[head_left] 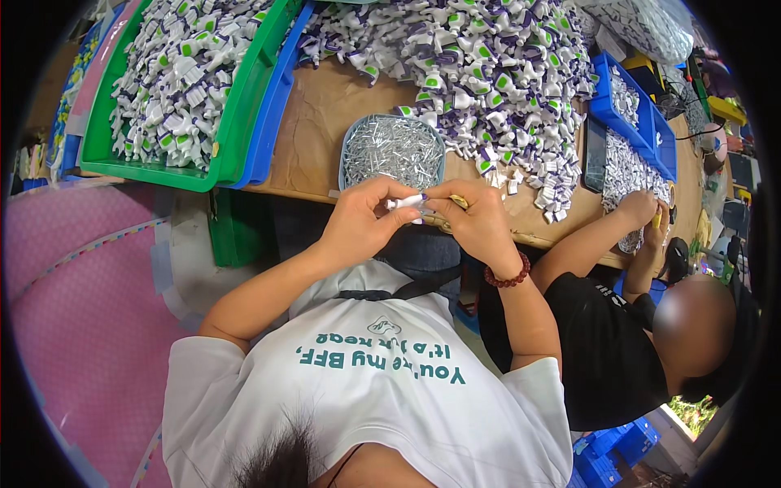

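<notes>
Between thumb and fingers, my left hand pinches a small white and purple plastic part. My right hand meets it from the other side, its thumb and index finger closed close to the part's end. A small yellow piece shows in the right hand's grip; its full shape is hidden by the fingers. Just beyond both hands stands a grey-blue tub filled with thin silvery metal pins.
A large heap of white, purple and green plastic parts covers the table. At left stands a green crate of similar parts, beside a blue crate. To the right, a co-worker's hands work near blue bins.
</notes>
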A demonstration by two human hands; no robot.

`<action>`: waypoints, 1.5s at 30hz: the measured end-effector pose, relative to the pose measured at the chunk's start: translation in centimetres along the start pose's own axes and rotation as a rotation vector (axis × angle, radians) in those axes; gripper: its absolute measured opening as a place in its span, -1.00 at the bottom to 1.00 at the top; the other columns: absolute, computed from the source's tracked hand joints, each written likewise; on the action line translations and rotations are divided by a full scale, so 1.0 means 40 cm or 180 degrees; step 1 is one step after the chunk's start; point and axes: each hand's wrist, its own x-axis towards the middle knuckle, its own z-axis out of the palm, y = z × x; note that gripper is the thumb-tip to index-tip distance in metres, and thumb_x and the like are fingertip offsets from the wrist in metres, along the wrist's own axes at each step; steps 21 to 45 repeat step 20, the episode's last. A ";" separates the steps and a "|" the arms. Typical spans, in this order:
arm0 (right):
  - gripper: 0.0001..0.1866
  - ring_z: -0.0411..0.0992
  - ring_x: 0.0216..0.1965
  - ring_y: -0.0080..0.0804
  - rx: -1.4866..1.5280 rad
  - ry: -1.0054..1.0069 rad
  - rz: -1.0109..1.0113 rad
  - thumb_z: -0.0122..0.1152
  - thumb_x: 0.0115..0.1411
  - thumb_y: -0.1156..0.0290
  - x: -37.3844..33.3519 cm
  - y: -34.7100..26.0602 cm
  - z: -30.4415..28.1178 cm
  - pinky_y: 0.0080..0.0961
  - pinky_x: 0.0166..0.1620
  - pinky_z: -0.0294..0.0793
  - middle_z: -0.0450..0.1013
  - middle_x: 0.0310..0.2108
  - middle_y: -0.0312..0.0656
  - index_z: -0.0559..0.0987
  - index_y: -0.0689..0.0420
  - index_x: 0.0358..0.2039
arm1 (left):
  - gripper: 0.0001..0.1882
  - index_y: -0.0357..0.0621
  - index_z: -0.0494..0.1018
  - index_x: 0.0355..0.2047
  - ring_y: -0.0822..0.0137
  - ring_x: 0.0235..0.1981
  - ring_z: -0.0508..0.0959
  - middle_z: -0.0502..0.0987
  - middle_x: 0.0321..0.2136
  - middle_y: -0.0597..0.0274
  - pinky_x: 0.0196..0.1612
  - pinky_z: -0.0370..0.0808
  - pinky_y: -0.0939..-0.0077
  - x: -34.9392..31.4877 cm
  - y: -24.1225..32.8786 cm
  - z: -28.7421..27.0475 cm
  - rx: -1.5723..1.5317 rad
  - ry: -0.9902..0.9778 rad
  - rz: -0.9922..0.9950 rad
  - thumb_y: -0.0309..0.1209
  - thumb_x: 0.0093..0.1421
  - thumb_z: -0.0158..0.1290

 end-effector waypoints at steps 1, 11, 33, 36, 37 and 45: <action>-0.91 0.43 -0.54 -0.55 -0.0004 -0.0040 0.0076 0.19 0.00 0.57 -0.001 0.001 0.000 -0.64 -0.45 0.36 0.51 -0.57 -0.19 0.57 0.27 -0.44 | -0.83 -0.31 0.41 -0.29 0.52 -0.40 0.50 0.51 -0.41 0.21 -0.36 0.43 0.66 -0.002 -0.002 0.000 0.0207 -0.0005 0.0039 -0.55 0.08 0.07; -0.55 0.43 -0.46 -0.27 0.0130 0.0124 -0.0487 0.04 0.11 0.55 -0.006 -0.020 -0.016 -0.50 -0.38 0.39 0.47 -0.43 -0.12 0.29 0.20 0.05 | -0.78 -0.22 0.32 -0.21 0.53 -0.58 0.35 0.41 -0.53 0.27 -0.51 0.29 0.64 0.001 -0.036 -0.003 -0.0446 -0.0775 -0.1085 -0.35 0.23 -0.18; -0.36 0.48 -0.38 -0.38 0.0665 -0.1205 -0.0052 -0.03 0.20 0.48 -0.048 -0.035 0.001 -0.63 -0.33 0.39 0.51 -0.32 -0.12 -0.05 0.11 0.24 | -0.69 -0.11 0.33 -0.28 0.63 -0.64 0.23 0.31 -0.58 0.36 -0.66 0.07 0.79 0.009 -0.006 -0.029 -0.2058 -0.0320 -0.1379 -0.14 0.29 -0.23; -0.36 0.48 -0.38 -0.38 0.0665 -0.1205 -0.0052 -0.03 0.20 0.48 -0.048 -0.035 0.001 -0.63 -0.33 0.39 0.51 -0.32 -0.12 -0.05 0.11 0.24 | -0.69 -0.11 0.33 -0.28 0.63 -0.64 0.23 0.31 -0.58 0.36 -0.66 0.07 0.79 0.009 -0.006 -0.029 -0.2058 -0.0320 -0.1379 -0.14 0.29 -0.23; -0.36 0.48 -0.38 -0.38 0.0665 -0.1205 -0.0052 -0.03 0.20 0.48 -0.048 -0.035 0.001 -0.63 -0.33 0.39 0.51 -0.32 -0.12 -0.05 0.11 0.24 | -0.69 -0.11 0.33 -0.28 0.63 -0.64 0.23 0.31 -0.58 0.36 -0.66 0.07 0.79 0.009 -0.006 -0.029 -0.2058 -0.0320 -0.1379 -0.14 0.29 -0.23; -0.36 0.48 -0.38 -0.38 0.0665 -0.1205 -0.0052 -0.03 0.20 0.48 -0.048 -0.035 0.001 -0.63 -0.33 0.39 0.51 -0.32 -0.12 -0.05 0.11 0.24 | -0.69 -0.11 0.33 -0.28 0.63 -0.64 0.23 0.31 -0.58 0.36 -0.66 0.07 0.79 0.009 -0.006 -0.029 -0.2058 -0.0320 -0.1379 -0.14 0.29 -0.23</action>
